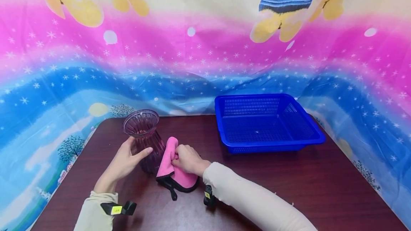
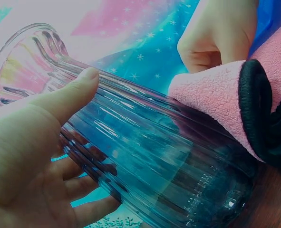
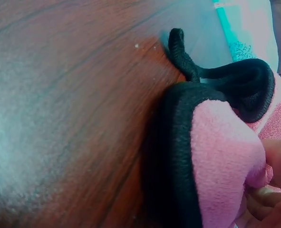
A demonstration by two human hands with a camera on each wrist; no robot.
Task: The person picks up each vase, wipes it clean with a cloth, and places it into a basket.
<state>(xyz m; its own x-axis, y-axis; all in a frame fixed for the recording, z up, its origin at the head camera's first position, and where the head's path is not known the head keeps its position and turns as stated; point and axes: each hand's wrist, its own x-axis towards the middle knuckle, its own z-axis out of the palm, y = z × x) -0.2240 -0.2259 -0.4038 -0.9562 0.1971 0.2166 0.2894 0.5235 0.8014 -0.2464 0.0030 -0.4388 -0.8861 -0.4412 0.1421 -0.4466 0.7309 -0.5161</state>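
A ribbed, purple-tinted glass vase (image 1: pixel 151 149) with a flared rim stands on the left part of the table. My left hand (image 1: pixel 123 163) grips its side, thumb across the near face and the other fingers behind it, as the left wrist view of the vase (image 2: pixel 145 142) shows through the glass. In my right hand (image 1: pixel 189 159) is a bunched pink cloth (image 1: pixel 168 161) with black edging and a black hanging loop. The cloth (image 2: pixel 207 90) lies against the vase's right side. Its lower part (image 3: pixel 221 161) hangs close over the table in the right wrist view.
A blue plastic basket (image 1: pixel 269 145) with perforated sides stands at the back right of the dark wooden table (image 1: pixel 273 184). Behind the table hangs a printed backdrop (image 1: pixel 192 56) with snowflakes and bears. Small black devices (image 1: pixel 208 195) are strapped at both wrists.
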